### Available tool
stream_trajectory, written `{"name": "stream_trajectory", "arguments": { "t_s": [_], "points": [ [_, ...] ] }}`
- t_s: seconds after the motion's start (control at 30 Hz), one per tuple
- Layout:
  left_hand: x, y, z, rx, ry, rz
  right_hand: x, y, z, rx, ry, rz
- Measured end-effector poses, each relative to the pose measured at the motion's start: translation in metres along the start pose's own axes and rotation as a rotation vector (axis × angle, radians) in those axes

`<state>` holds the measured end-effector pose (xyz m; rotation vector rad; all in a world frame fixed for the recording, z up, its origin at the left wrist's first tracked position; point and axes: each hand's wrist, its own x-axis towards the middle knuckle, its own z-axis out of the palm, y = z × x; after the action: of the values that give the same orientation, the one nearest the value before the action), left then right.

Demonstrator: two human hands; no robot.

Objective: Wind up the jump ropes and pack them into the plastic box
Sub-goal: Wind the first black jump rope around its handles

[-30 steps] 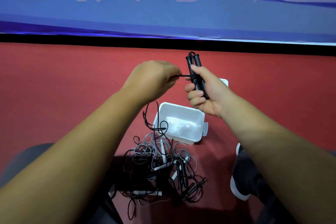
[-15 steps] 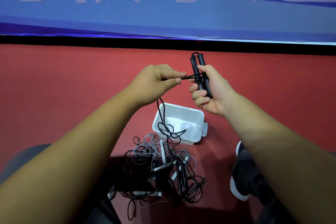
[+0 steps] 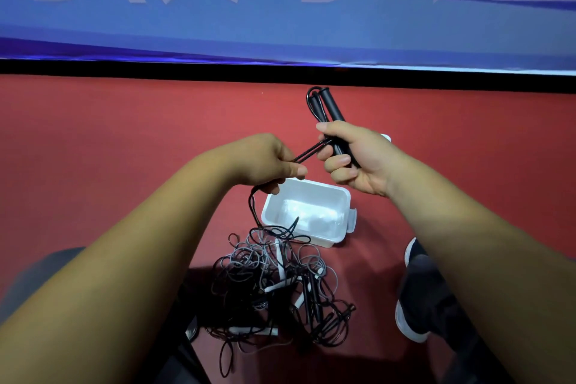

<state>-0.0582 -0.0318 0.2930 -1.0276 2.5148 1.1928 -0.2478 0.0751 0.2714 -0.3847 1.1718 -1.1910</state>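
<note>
The fingers (image 3: 338, 162) of the right hand (image 3: 358, 159) are curled tight round the two black handles (image 3: 332, 109) of a jump rope, held upright above the floor (image 3: 124, 134). The left hand (image 3: 261, 162), just beside it, pinches the doubled black cord (image 3: 311, 151), which runs taut to the handles and trails down. Below the hands sits the open white plastic box (image 3: 343, 196). A tangled heap of jump ropes (image 3: 280, 284) lies against its near side. A dark shoe (image 3: 417, 290) rests to the right. A blue banner (image 3: 280, 25) lines the floor's far edge.

A black jump rope (image 3: 330, 109), its 2 handles upright, is held at frame centre. Below it, an open white plastic box (image 3: 330, 241) sits just above a tangle of black and grey ropes (image 3: 274, 284).
</note>
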Motion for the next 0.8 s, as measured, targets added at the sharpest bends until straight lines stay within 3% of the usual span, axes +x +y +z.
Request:
{"name": "stream_trajectory", "arguments": {
  "t_s": [0.43, 0.63, 0.8],
  "points": [
    [0.012, -0.029, -0.001, -0.09, 0.009, 0.045, -0.02, 0.002, 0.006, -0.192, -0.233, 0.141],
    [0.01, -0.027, 0.002, -0.294, 0.1, 0.142, -0.025, 0.015, 0.004, -0.281, -0.47, 0.305],
    [0.009, -0.023, 0.0, -0.377, 0.007, 0.22, -0.024, 0.023, 0.004, -0.306, -0.604, 0.4]
  ]
}}
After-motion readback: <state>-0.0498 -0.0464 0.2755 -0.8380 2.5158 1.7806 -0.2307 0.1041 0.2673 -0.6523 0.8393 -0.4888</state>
